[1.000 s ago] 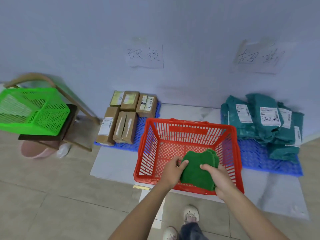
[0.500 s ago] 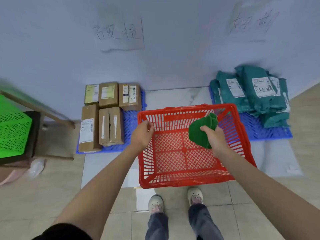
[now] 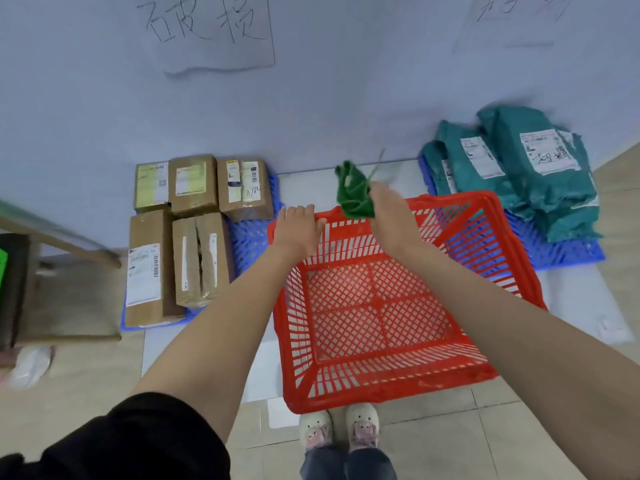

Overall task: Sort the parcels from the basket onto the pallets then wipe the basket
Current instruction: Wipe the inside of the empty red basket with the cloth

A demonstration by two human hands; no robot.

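Head view shows the red basket [image 3: 381,306] empty on the floor between two blue pallets — brown boxes [image 3: 180,237] on the left one, teal mailer bags [image 3: 519,174] on the right. The left hand [image 3: 298,226] grips the basket's far-left rim; the right hand [image 3: 391,216] clutches a bunched green cloth [image 3: 353,192] above the far rim. The basket looks light, stiff and open-meshed, best steadied by its solid rim. The cloth is soft and limp — it likely needs a flat palm behind it to wipe.
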